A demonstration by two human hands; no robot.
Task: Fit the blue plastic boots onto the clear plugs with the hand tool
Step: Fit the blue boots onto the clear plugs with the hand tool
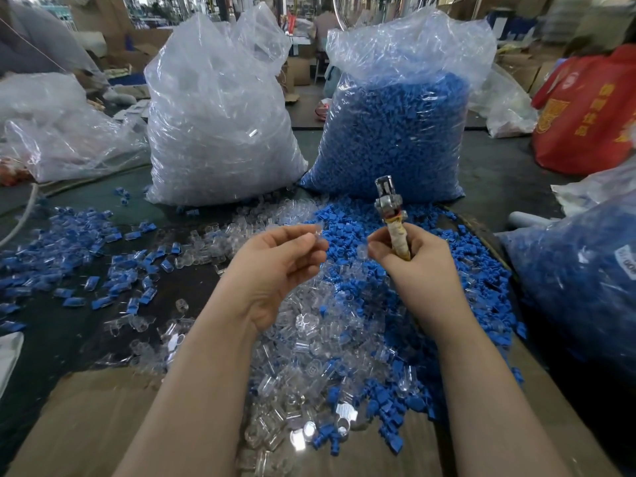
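The right hand (411,259) is clenched around the tape-wrapped handle of the hand tool (392,215), its metal head upright. The left hand (282,263) pinches one clear plug (317,233) at its fingertips. Below both, loose clear plugs (309,339) and blue boots (371,235) heap on the table (44,328), too many to count. Behind stand two plastic sacks: one of clear plugs (220,125), one of blue boots (395,132). A third blue-filled bag (578,277) sits right.
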